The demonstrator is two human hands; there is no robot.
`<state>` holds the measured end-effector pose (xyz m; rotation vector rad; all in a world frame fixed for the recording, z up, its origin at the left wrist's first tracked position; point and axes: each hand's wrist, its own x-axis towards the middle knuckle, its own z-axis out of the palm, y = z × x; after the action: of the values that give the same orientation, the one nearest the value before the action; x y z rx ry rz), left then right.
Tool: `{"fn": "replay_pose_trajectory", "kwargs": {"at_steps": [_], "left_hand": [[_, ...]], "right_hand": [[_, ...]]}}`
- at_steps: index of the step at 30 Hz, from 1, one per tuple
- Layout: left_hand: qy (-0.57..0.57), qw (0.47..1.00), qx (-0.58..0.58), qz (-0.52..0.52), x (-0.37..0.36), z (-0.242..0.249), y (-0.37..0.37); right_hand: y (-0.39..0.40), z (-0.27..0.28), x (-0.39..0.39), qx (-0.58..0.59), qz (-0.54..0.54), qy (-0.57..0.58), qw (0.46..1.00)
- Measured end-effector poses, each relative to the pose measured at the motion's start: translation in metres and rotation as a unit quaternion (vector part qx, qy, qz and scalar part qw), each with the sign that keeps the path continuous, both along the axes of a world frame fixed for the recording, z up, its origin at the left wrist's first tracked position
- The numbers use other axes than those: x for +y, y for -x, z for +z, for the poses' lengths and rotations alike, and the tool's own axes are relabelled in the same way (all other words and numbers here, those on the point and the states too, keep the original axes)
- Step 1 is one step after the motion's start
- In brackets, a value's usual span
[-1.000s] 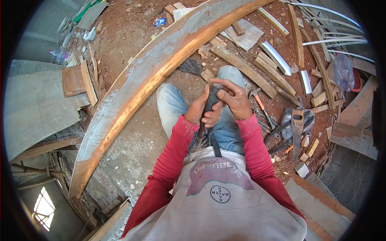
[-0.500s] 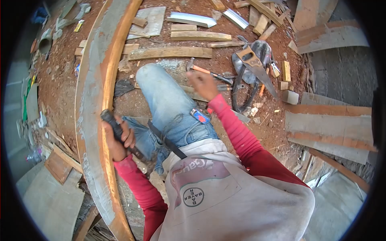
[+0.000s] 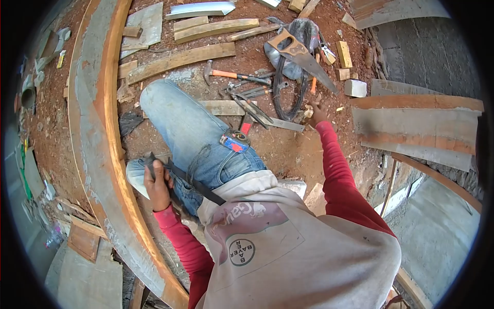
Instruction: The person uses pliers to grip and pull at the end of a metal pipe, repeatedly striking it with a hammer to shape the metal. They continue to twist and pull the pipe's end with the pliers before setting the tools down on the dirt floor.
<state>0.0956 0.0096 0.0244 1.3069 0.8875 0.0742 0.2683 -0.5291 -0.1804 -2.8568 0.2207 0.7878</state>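
Note:
My left hand (image 3: 159, 183) is wrapped around a dark, cylindrical tool (image 3: 150, 160) beside my lower leg, close to the long curved board (image 3: 110, 129); much of the tool is hidden by the fingers. On the right, my right hand (image 3: 319, 112) reaches low over the dirt with fingers apart, by small wood chips (image 3: 309, 112) and just below an orange handle (image 3: 313, 85). A handsaw (image 3: 311, 67) lies above it over a coil of dark wire (image 3: 282, 98). Left of the coil are a claw hammer (image 3: 224, 73) and pincers (image 3: 252, 109).
A tape measure (image 3: 235, 140) rests at my hip. Curved wood offcuts (image 3: 182, 63) and a metal channel piece (image 3: 200, 9) lie ahead. On the right are a white block (image 3: 355, 88) and a curved wooden form panel (image 3: 417, 123).
My right hand has moved from over the hammer rightward to the ground below the saw. My left hand stays around the dark tool, now lower by my leg. The view has shifted right.

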Motion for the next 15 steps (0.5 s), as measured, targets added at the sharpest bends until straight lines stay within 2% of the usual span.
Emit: {"fn": "replay_pose_trajectory", "kwargs": {"at_steps": [1, 3, 6, 8, 9, 10, 11, 12, 13, 14, 15], "left_hand": [[0.004, 1.000, 0.011, -0.005, -0.005, 0.001, -0.004], [-0.011, 1.000, 0.015, -0.022, -0.010, -0.003, -0.009], [-0.007, 0.998, -0.003, -0.061, -0.009, -0.008, -0.005], [-0.037, 0.999, -0.010, -0.034, -0.012, -0.014, -0.005], [-0.054, 0.998, -0.001, -0.036, -0.012, -0.019, -0.002], [-0.057, 0.998, -0.006, -0.030, -0.012, -0.024, -0.001], [-0.087, 0.994, 0.000, -0.060, -0.011, -0.029, 0.003], [-0.118, 0.989, 0.006, -0.089, -0.010, -0.032, 0.008], [-0.219, 0.968, 0.026, -0.117, -0.009, -0.034, 0.011], [-0.225, 0.968, 0.022, -0.108, -0.008, -0.030, 0.008], [-0.379, 0.907, 0.009, -0.182, -0.008, -0.022, 0.006]], "right_hand": [[0.015, 0.009, 0.027, -0.135, 0.061, 0.043, 0.988], [0.018, 0.004, 0.042, -0.270, 0.120, 0.082, 0.952], [0.023, -0.010, 0.043, -0.180, 0.053, 0.036, 0.982], [0.018, 0.001, 0.037, -0.032, 0.106, 0.018, 0.994], [0.013, 0.013, 0.039, -0.038, 0.109, 0.017, 0.993], [0.011, 0.031, 0.042, -0.038, 0.018, -0.104, 0.994], [0.010, 0.049, 0.047, -0.032, -0.072, -0.222, 0.972], [0.007, 0.065, 0.055, -0.034, -0.065, -0.226, 0.971], [0.001, 0.081, 0.068, -0.116, -0.025, -0.237, 0.964], [-0.006, 0.102, 0.085, -0.198, 0.015, -0.249, 0.948], [-0.013, 0.139, 0.117, -0.200, 0.000, -0.262, 0.944]]}}
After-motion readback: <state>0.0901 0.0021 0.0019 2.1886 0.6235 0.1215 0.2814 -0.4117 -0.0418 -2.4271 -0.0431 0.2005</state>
